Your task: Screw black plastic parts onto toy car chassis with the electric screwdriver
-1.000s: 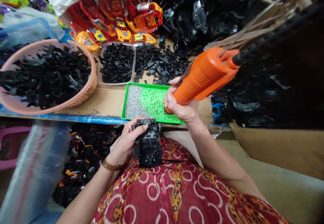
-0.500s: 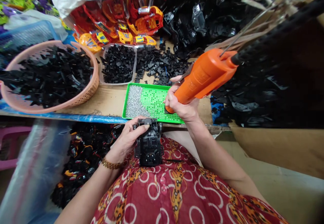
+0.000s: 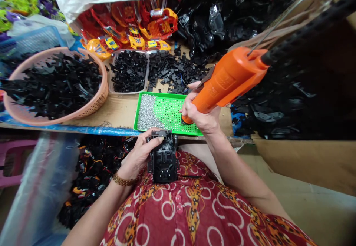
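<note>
My left hand grips a black plastic toy car chassis by its far end, thumb on top, close to my body and just below the bench edge. Wrapped round an orange electric screwdriver is my right hand. The tool slants, its lower end over the right part of a green perforated tray; its tip is hidden. Small silver screws lie heaped in the tray's left end, with a few scattered towards the right.
A pink basket and a clear plastic box hold small black parts; more lie loose behind the tray. Orange car bodies are piled farther back. A black cable runs from the screwdriver. Assembled black pieces lie below, left.
The top of the screwdriver has tilted slightly to the right. The left hand and the chassis have hardly moved. The view has shifted a little.
</note>
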Motion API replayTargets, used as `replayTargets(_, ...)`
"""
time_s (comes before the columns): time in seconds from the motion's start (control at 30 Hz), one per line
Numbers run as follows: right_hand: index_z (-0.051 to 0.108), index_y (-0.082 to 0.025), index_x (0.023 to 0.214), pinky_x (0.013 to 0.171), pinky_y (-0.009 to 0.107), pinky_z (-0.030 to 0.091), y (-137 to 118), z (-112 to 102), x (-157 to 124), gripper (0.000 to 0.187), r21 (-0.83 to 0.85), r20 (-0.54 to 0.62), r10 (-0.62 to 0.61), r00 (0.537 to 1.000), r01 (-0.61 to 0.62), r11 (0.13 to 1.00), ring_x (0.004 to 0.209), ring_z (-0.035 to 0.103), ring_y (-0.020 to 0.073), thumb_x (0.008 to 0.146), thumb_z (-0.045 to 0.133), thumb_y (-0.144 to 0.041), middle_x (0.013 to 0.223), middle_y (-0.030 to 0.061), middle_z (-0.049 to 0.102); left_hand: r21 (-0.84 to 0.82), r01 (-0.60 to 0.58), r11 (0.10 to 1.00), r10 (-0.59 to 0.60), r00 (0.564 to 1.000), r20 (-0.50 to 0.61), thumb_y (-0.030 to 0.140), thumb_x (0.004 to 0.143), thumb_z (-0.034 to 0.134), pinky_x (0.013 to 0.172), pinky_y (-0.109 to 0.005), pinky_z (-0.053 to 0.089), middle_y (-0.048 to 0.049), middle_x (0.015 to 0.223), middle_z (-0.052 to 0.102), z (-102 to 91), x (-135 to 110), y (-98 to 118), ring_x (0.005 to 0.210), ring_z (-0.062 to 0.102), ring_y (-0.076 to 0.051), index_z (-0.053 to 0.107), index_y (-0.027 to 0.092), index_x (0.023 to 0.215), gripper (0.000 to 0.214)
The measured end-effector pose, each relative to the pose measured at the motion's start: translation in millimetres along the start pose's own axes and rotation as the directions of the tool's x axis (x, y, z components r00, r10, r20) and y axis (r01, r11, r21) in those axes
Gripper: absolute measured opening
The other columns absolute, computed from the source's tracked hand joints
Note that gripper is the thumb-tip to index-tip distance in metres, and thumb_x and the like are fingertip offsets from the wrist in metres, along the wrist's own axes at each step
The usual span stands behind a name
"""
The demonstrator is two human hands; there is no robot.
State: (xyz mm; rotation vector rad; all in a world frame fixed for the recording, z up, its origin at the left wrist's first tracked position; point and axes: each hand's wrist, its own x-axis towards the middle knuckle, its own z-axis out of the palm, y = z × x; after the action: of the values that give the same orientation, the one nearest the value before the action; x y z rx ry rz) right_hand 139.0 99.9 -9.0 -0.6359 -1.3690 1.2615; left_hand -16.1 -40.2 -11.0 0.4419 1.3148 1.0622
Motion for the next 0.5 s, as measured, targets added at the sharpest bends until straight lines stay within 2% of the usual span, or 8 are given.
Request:
replayTargets(0.27, 0.058, -0.030, 0.112, 0.054, 0.033, 0.054, -17.1, -1.9, 3.3, 0.044, 0.023, 0.010, 0.024, 1.000, -0.024, 0.999, 0.049, 0.056, 0.0125, 0.081, 0.086, -0.044, 0.065, -0.0089, 0.060, -0.012, 0.006, 1.000, -0.006, 1.000, 0.000, 0.040, 0.070, 0.088, 0.060, -0.023, 0.049, 0.0020, 0.076, 0.068, 1.0, -0.9, -2.8, 0.064, 0.058, -0.012, 0.073, 0.019, 0.087, 0.031)
replayTargets(0.5, 0.063, -0.032, 0.113, 0.051, 0.029, 0.052, -55.9, 6.0, -2.0, 0.045, 0.183, 0.040, -0.043, 0.998, 0.035, 0.982, 0.047, 0.057, 0.0115, 0.078, 0.090, -0.041, 0.064, -0.0094, 0.057, 0.000, -0.007, 1.000, 0.007, 1.000, 0.004, 0.037, 0.070, 0.087, 0.059, -0.022, 0.044, 0.0031, 0.073, 0.065, -4.1, 4.4, -11.4, 0.063, 0.055, -0.012, 0.072, 0.019, 0.085, 0.027)
